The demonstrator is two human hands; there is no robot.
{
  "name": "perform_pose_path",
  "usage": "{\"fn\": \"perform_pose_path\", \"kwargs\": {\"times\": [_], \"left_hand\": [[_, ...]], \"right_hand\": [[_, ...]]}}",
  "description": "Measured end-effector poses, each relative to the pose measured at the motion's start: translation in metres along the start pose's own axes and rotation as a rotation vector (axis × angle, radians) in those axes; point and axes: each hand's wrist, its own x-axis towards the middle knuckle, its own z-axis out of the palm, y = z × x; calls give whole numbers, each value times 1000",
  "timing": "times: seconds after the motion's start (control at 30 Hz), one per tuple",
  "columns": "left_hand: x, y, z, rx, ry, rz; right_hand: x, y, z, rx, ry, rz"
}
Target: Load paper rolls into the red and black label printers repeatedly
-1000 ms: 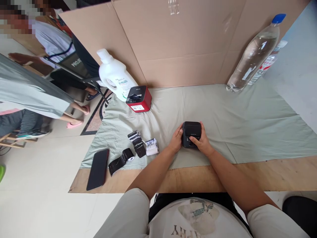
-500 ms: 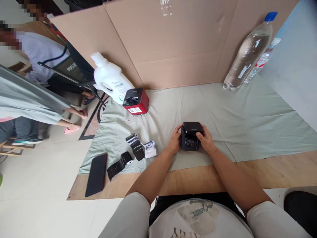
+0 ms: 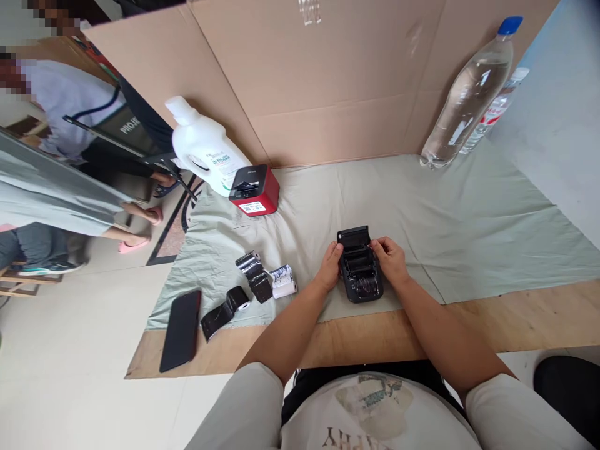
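- A small black printer sat on the pale green cloth near the front middle of the desk, its lid swung open toward the far side and a dark roll showing in its bay.
- The left hand gripped the printer's left side, fingers curled against the casing.
- The right hand held the right side near the lid hinge, its fingers pinched on the upper edge of the body.
- Just left of the printer lay three paper rolls, two dark and one white with print, close together; a fourth black roll lay partly unwound nearer the desk edge.
- A black phone lay flat at the near left, half on the cloth and half on bare wood.
- A red and black printer stood at the far left, touching or just beside a white jug.
- A clear water bottle with a blue cap leaned at the far right against the cardboard wall, a second bottle behind it.
- Other people stood beyond the left edge of the desk.
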Motion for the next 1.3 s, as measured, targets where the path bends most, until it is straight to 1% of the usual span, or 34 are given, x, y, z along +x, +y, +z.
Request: {"fn": "perform_pose_path", "kwargs": {"times": [0.03, 0.1, 0.17, 0.23, 0.3, 0.37, 0.4, 0.47, 0.57, 0.67, 0.77, 0.87, 0.97, 1.03, 1.1, 1.17, 1.23, 1.3], "left_hand": [[0, 0, 1, 24, 9, 12], [-2, 0, 4, 120, 52, 58], [-5, 1, 5, 246, 110, 135], [-9, 5, 5, 382, 174, 248], [-13, 12, 5, 550, 255, 385], [-19, 21, 7, 768, 320, 512], [-23, 26, 9, 884, 326, 556], [-31, 36, 16, 1093, 278, 573], [-39, 44, 28, 1319, 157, 454], [-43, 49, 36, 1476, 43, 323], [-42, 56, 37, 1593, -117, 277], [-36, 61, 38, 1672, -243, 261], [-26, 59, 38, 1659, -306, 237], [-20, 55, 37, 1559, -308, 242], [-17, 52, 36, 1422, -279, 272], [-16, 50, 34, 1329, -257, 295], [-17, 50, 33, 1316, -265, 298], [-17, 52, 33, 1359, -295, 290]], "right_hand": [[-2, -1, 1, -22, 20, -57], [-5, -2, 2, -80, 49, -219], [-9, -3, 3, -123, 25, -344], [-10, -1, 4, -129, -35, -357], [-10, 3, 5, -126, -92, -315], [-8, 7, 5, -135, -132, -278], [-8, 8, 6, -141, -143, -268], [-8, 10, 6, -149, -148, -258], [-11, 11, 8, -157, -123, -237], [-16, 11, 11, -167, -96, -207], [-20, 12, 13, -164, -78, -202], [-23, 12, 14, -146, -57, -204], [-24, 12, 14, -126, -42, -205], [-24, 12, 14, -119, -32, -208], [-24, 13, 13, -120, -28, -216], [-23, 13, 12, -126, -30, -226], [-23, 14, 12, -128, -32, -234], [-22, 16, 12, -126, -28, -236]]}}
